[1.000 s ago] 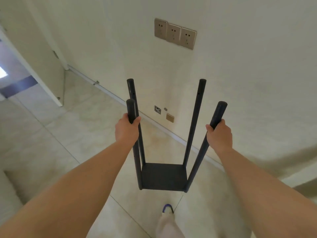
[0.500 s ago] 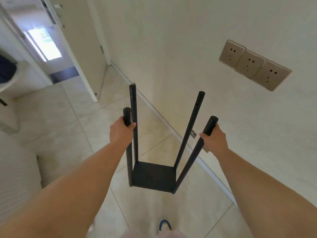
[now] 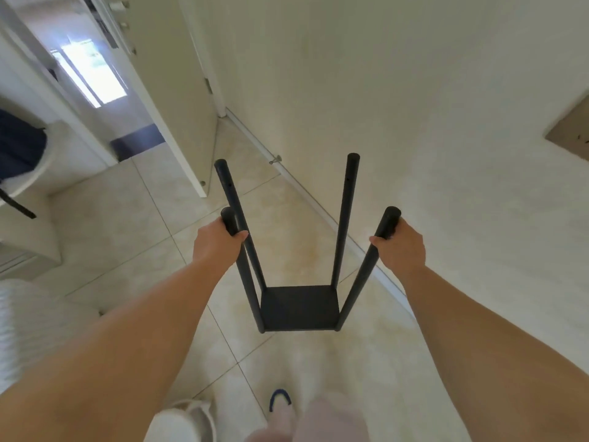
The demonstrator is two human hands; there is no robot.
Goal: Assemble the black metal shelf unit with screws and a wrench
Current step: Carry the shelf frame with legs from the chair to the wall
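Observation:
The black metal shelf unit (image 3: 299, 307) hangs in the air in front of me, above the tiled floor. It has a square bottom panel and several upright round posts. My left hand (image 3: 216, 244) grips the near left post just under its top end. My right hand (image 3: 401, 244) grips the near right post the same way. The two far posts (image 3: 345, 212) rise free, each with a small hole near the top. No screws or wrench are in view.
A cream wall (image 3: 414, 106) runs along the right, with a skirting board and a door stop (image 3: 275, 160). An open white door (image 3: 165, 90) stands ahead on the left. A white cabinet (image 3: 25, 224) is at the left. My feet in slippers (image 3: 280, 400) show below.
The view has swung left and moved forward along the wall. The wall sockets have slid off to the right edge. Both hands keep their hold on the posts, the shelf still carried.

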